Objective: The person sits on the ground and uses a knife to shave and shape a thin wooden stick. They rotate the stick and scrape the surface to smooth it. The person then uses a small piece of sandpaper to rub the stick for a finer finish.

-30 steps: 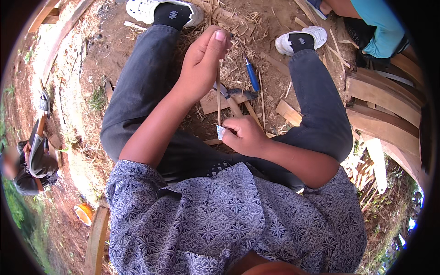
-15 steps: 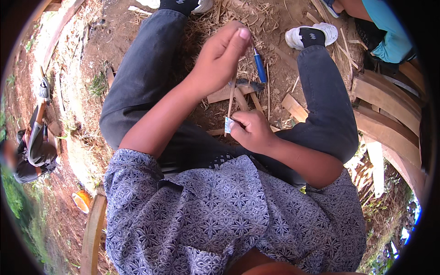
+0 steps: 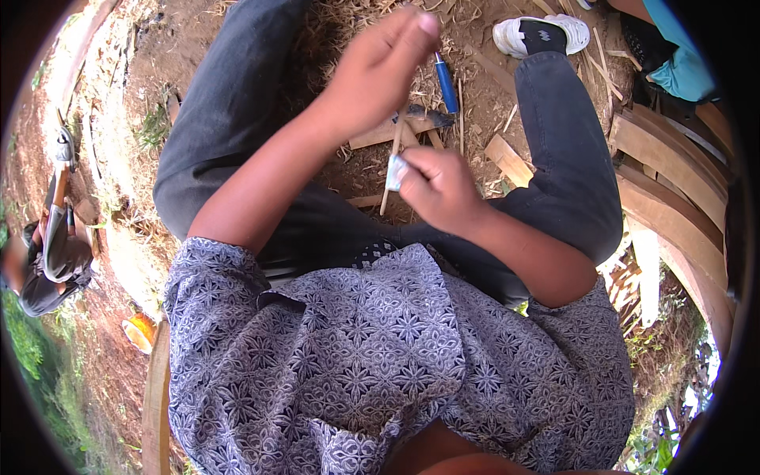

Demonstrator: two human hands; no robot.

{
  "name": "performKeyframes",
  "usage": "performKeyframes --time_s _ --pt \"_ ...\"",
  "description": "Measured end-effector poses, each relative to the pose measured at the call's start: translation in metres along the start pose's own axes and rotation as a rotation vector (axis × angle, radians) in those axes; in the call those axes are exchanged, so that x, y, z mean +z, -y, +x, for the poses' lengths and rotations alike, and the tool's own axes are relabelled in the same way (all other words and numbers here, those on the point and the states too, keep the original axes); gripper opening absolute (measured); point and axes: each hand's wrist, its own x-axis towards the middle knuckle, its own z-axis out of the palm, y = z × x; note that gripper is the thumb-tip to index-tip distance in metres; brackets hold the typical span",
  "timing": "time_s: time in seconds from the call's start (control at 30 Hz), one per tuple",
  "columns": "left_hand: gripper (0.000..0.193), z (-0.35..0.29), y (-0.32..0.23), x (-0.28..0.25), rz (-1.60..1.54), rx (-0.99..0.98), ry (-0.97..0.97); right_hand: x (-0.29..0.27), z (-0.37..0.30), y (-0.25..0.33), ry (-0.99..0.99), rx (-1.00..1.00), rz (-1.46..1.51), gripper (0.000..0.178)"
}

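Head view looks straight down on a seated person. Up goes the left hand (image 3: 380, 67), fingers pinched shut on the top end of a thin wooden stick (image 3: 389, 170) that slants down between the knees. Just below, the right hand (image 3: 439, 186) is curled tight around a small pale piece (image 3: 396, 172), pressed against the stick's lower half. On the straw-strewn ground (image 3: 356, 170) beyond lie a blue-handled tool (image 3: 446, 81) and flat wood offcuts (image 3: 509, 160). Curved wooden slats (image 3: 673, 198) stack up at the right, near a white shoe (image 3: 542, 36).
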Motion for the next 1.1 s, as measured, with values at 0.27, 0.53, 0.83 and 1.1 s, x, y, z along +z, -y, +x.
performKeyframes --time_s 0.27,0.53,0.83,1.1 --pt "0.039 -0.011 0.002 0.004 0.015 -0.019 0.037 -0.006 0.010 0.018 -0.056 0.019 0.024 0.019" --pt "0.037 -0.025 0.004 0.021 0.064 -0.049 0.013 -0.025 0.026 0.017 -0.103 -0.074 -0.020 0.018" --pt "0.041 -0.019 -0.012 0.007 0.114 -0.141 0.158 -0.018 0.017 0.019 -0.145 -0.017 0.076 0.025" --pt "0.039 -0.022 -0.009 0.021 -0.082 -0.154 0.089 -0.025 0.017 0.021 -0.157 0.037 0.088 0.020"
